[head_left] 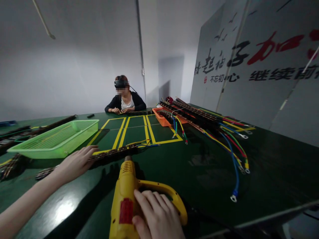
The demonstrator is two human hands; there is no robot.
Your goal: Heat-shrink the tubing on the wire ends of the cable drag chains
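Observation:
My left hand (78, 163) is closed over a long dark cable bundle (116, 152) lying across the table, its fingertips on the far side. Thin yellow and blue wires come out of the bundle's right end. In front of me, my right hand (159, 214) grips a yellow heat gun (124, 186) with a red label on its side. The heat gun's metal nozzle points away from me, close to the near side of the bundle. My right palm hides part of the gun's handle.
A green basket (82, 126) stands at the left, beside more dark bundles (15, 166). An orange basket (163, 119) and a pile of bundles (194, 113) with lugged coloured wires lie at the right. Across the green table (199, 186) sits a person (126, 99) wearing a headset.

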